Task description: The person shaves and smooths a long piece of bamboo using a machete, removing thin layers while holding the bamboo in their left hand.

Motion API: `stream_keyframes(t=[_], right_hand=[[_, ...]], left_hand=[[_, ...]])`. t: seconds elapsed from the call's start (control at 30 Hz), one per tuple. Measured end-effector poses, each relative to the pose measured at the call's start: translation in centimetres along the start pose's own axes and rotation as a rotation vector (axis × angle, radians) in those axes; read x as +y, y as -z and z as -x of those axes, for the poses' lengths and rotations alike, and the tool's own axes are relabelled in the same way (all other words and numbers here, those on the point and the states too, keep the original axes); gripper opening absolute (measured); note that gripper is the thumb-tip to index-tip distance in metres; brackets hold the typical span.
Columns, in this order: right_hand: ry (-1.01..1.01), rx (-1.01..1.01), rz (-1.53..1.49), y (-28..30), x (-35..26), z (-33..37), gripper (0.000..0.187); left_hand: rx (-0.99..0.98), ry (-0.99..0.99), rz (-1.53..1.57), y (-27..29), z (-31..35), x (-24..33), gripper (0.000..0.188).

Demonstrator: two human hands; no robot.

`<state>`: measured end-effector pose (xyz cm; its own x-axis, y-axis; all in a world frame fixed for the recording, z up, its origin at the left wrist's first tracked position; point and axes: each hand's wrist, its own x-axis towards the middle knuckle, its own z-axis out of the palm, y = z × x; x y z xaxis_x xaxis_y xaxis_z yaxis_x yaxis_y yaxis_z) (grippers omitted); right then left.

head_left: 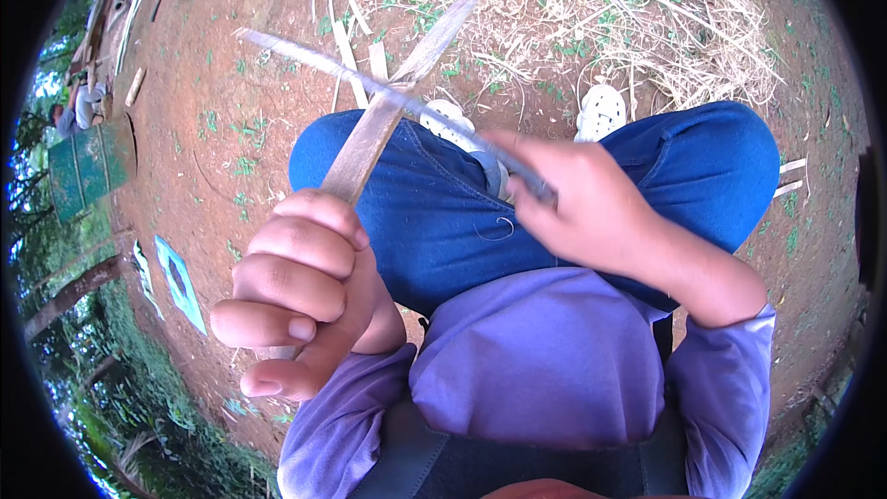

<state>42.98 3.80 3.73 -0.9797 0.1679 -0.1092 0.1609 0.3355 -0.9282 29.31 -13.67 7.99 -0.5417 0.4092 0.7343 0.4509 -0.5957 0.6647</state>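
A flat strip of wood (pixel 365 143) rises at a slant from my left hand (pixel 291 282), whose fingers are wrapped round its lower end. Its upper part narrows to a point, with a rough, cut-looking patch about halfway along. My right hand (pixel 587 208), somewhat blurred, is closed round the dark near end of a long, narrow knife (pixel 314 57). The blade slants up to the left and crosses the strip at the rough patch, apparently touching it. Motion smears the blade's edge, so its exact shape cannot be told.
I sit with my blue-trousered legs (pixel 434 222) bent, white clogs (pixel 602 113) on reddish soil. Beyond my feet lies a heap of pale shavings (pixel 665 23). At the left are a green panel (pixel 92 171), a light-blue sheet (pixel 180 284) and someone seated (pixel 90 103).
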Motion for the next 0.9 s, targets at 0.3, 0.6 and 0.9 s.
stream_keyframes(t=[0.3,0.6,0.9], right_hand=[[0.067,0.045,0.028,0.2,0.1,0.3,0.038],[0.102,0.151,0.084,-0.3,3.4,0.2,0.040],[0.168,0.138,0.164,0.5,6.2,-2.2,0.044]], left_hand=[[-0.061,-0.018,-0.020,-0.8,-0.2,0.0,0.051],[-0.098,0.001,-0.033,-1.8,-0.2,0.1,0.049],[-0.040,-0.013,-0.012,-1.1,-0.6,-0.2,0.051]])
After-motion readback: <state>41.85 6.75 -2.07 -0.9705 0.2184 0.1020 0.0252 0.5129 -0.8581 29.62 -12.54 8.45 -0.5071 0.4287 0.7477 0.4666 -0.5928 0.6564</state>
